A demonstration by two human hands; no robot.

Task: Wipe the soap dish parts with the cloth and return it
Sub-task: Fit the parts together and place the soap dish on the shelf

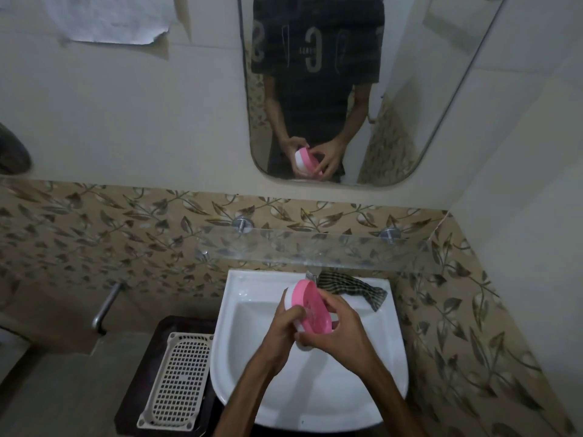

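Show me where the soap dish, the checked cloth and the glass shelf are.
soap dish (310, 305): head view, on its pink top face.
checked cloth (350, 287): head view, middle of the fabric on the basin rim.
glass shelf (315, 249): head view, bare glass surface.

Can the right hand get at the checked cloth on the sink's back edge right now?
Probably not yet: the right hand grips the soap dish with the left hand. The cloth lies uncovered just beyond.
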